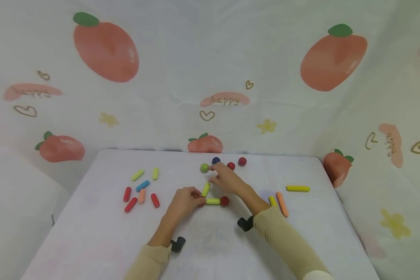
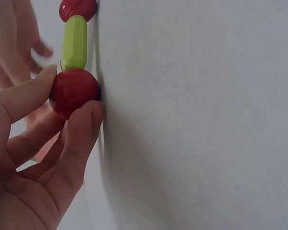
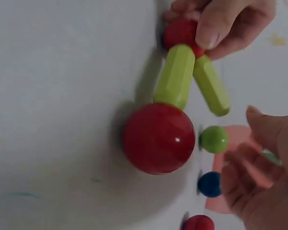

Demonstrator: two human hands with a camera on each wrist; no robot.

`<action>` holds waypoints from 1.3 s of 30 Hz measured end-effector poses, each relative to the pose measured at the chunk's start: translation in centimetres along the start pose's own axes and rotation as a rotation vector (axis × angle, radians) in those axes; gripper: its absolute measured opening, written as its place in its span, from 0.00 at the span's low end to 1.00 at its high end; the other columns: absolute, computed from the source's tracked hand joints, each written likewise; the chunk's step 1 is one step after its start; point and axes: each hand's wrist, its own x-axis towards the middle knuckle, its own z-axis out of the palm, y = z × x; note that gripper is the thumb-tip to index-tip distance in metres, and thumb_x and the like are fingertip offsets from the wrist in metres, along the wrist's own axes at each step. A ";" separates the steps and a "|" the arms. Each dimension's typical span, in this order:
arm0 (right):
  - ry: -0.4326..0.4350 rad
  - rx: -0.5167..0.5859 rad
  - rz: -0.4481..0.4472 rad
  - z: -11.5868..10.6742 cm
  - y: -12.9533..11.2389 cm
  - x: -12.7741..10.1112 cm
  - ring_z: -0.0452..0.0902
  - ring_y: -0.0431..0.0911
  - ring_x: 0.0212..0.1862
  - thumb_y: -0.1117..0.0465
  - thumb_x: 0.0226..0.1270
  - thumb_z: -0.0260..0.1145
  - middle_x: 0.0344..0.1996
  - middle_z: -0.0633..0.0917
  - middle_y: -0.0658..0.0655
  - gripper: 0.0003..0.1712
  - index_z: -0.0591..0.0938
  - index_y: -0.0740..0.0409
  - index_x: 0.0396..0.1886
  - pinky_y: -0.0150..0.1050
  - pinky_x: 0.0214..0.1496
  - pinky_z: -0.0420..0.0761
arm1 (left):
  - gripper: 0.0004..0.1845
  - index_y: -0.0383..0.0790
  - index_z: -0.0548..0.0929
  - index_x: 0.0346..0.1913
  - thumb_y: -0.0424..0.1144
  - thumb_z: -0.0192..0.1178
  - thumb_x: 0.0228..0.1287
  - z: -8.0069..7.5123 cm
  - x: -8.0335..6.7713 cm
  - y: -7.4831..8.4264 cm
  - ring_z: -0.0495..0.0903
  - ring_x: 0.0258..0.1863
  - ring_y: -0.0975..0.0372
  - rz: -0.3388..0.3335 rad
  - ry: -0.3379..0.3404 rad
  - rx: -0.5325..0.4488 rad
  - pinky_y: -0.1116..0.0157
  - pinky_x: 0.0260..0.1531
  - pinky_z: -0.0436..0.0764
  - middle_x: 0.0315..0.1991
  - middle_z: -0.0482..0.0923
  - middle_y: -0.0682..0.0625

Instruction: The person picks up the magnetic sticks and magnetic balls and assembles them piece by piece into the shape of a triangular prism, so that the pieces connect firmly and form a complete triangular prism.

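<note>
Left hand: the left hand (image 1: pixel 186 200) pinches a red ball (image 2: pixel 75 91) between thumb and forefinger at the near-left corner of the build, holding it down on the table (image 1: pixel 91 233).
Right hand: the right hand (image 1: pixel 227 179) reaches toward the green ball (image 1: pixel 204 168) with fingers loosely spread; it is blurred in the wrist view, and I cannot tell whether the fingertips touch the ball or hold anything.
Build: a flat rod (image 1: pixel 212 201) runs from the pinched ball to a second red ball (image 1: pixel 224 200); a tilted rod (image 1: pixel 205 189) rises from the same pinched ball toward the green ball, its far end just short of it.
Loose balls: a blue ball (image 1: pixel 216 160) and two more red balls (image 1: pixel 236 163) sit in a row near the far edge, just beside the green one.
Loose rods: a mixed cluster of rods (image 1: pixel 141 190) lies well to the left; a yellow rod (image 1: pixel 298 188) and an orange rod (image 1: pixel 282 203) lie to the right.
Handling: the pieces look like light, hard, glossy plastic, so balls would roll and slip under a careless touch. Joints probably come apart if twisted.
Where to hold: best to pinch a ball across its widest part, or a rod at mid-length, while steadying the joint.
Containers: none in view; every piece lies on the cloth-covered table.
</note>
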 end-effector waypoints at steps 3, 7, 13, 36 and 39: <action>0.011 -0.038 -0.066 0.1 -0.1 2.3 0.77 0.52 0.64 0.64 0.74 0.64 0.65 0.79 0.57 0.25 0.76 0.55 0.69 0.48 0.69 0.78 | 0.14 0.42 0.88 0.45 0.46 0.73 0.61 0.2 -0.2 0.0 0.82 0.35 0.65 0.011 -0.012 0.003 0.62 0.42 0.82 0.34 0.87 0.55; -0.025 -0.131 -0.075 0.4 -0.3 4.2 0.74 0.50 0.69 0.70 0.73 0.61 0.66 0.79 0.55 0.24 0.78 0.55 0.67 0.47 0.74 0.72 | 0.14 0.42 0.89 0.46 0.46 0.72 0.62 0.5 -0.3 0.0 0.81 0.37 0.64 0.023 0.004 0.024 0.61 0.43 0.84 0.38 0.87 0.54; -0.052 -0.238 -0.024 0.7 -0.1 4.8 0.78 0.48 0.58 0.65 0.74 0.63 0.56 0.81 0.55 0.19 0.83 0.55 0.62 0.44 0.69 0.78 | 0.15 0.43 0.89 0.47 0.47 0.72 0.63 0.6 -0.5 0.1 0.81 0.37 0.64 0.038 0.037 0.045 0.62 0.42 0.83 0.39 0.87 0.54; -0.091 -0.046 -0.058 -0.8 2.9 -0.8 0.73 0.46 0.49 0.65 0.68 0.68 0.47 0.82 0.55 0.21 0.83 0.57 0.61 0.38 0.52 0.80 | 0.16 0.40 0.88 0.50 0.46 0.69 0.66 1.2 0.3 0.4 0.76 0.36 0.62 0.084 0.120 0.091 0.64 0.37 0.80 0.42 0.83 0.49; -0.073 -0.064 0.009 -0.6 3.7 -1.6 0.73 0.44 0.47 0.62 0.66 0.71 0.43 0.82 0.54 0.19 0.85 0.56 0.57 0.38 0.51 0.80 | 0.19 0.42 0.84 0.56 0.46 0.68 0.67 1.4 0.7 0.6 0.76 0.38 0.62 0.081 0.176 0.079 0.63 0.41 0.82 0.47 0.81 0.49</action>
